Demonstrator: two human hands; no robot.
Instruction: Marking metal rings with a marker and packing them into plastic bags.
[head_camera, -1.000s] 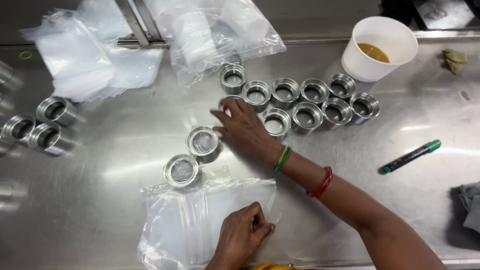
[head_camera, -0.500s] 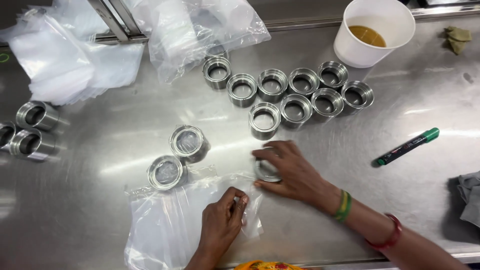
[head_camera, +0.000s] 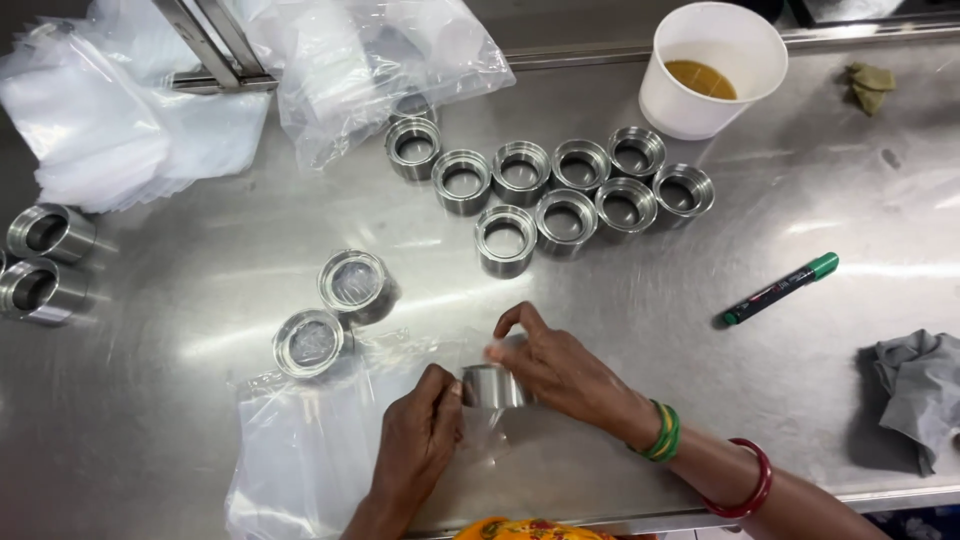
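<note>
Gripping a steel ring (head_camera: 492, 386) in closed right hand (head_camera: 560, 370) fingers, left hand (head_camera: 420, 440) pinching the clear bag (head_camera: 300, 450) beside it, more rings (head_camera: 560, 190) behind on the metal table (head_camera: 200, 290).

we are seeing a ring (head_camera: 492, 386) sitting between the left hand (head_camera: 418, 445) and right hand (head_camera: 560, 368), over the bags (head_camera: 300, 450) lying at the table's (head_camera: 700, 380) near edge. two bagged rings (head_camera: 333, 313) are lying just behind the bags, to the left. a cluster of rings (head_camera: 560, 190) is standing farther back, with a cup (head_camera: 712, 70) behind it to the right. a marker (head_camera: 780, 288) is lying right of the hands, a rag (head_camera: 915, 385) beyond it.
</note>
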